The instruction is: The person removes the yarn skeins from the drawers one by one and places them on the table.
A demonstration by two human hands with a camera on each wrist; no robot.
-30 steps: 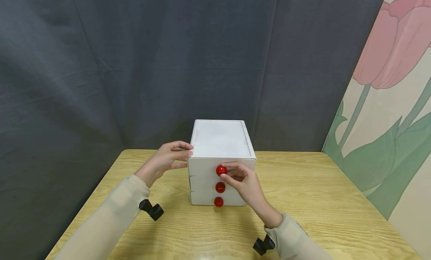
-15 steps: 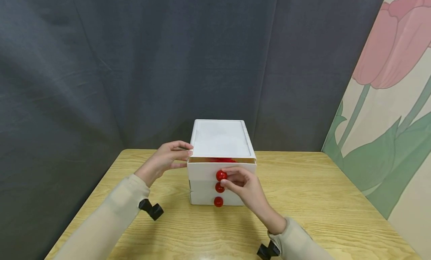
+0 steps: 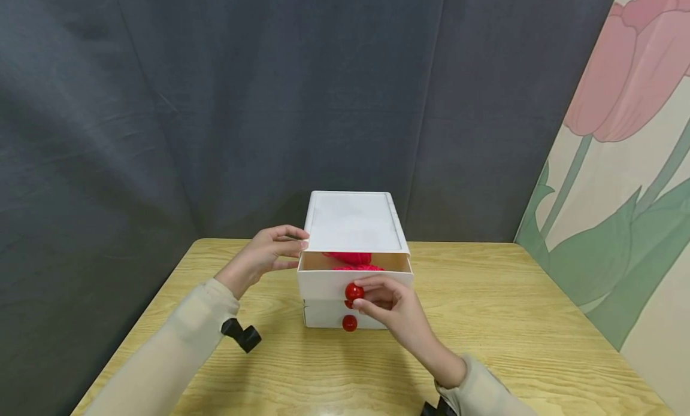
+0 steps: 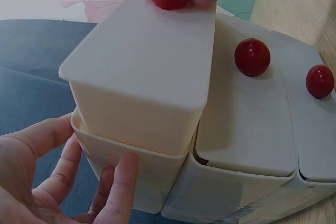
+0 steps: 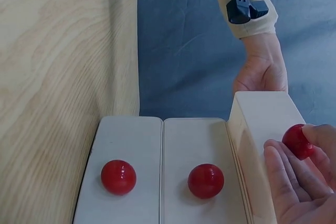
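A small white drawer cabinet (image 3: 353, 221) stands on the table with red ball knobs down its front. My right hand (image 3: 390, 308) pinches the top drawer's red knob (image 3: 354, 292) between thumb and fingers. That top drawer (image 4: 152, 61) is pulled partway out. Inside it lies a bright pinkish-red, textured soft-looking thing (image 3: 353, 259), mostly hidden under the cabinet top. My left hand (image 3: 264, 254) rests against the cabinet's left front corner, fingers spread over the top edge and side wall. The middle knob (image 5: 206, 181) and bottom knob (image 5: 118, 177) sit on closed drawers.
The cabinet stands on a light wood-grain table (image 3: 485, 320). A dark grey-blue curtain (image 3: 302, 105) hangs behind it and along the left. To the right is a wall (image 3: 620, 194) painted with a pink tulip. Both wrists wear small black devices.
My right hand has drawn the top drawer out toward me from fully closed, baring the pinkish-red thing inside. The left hand has stayed at the cabinet's corner.
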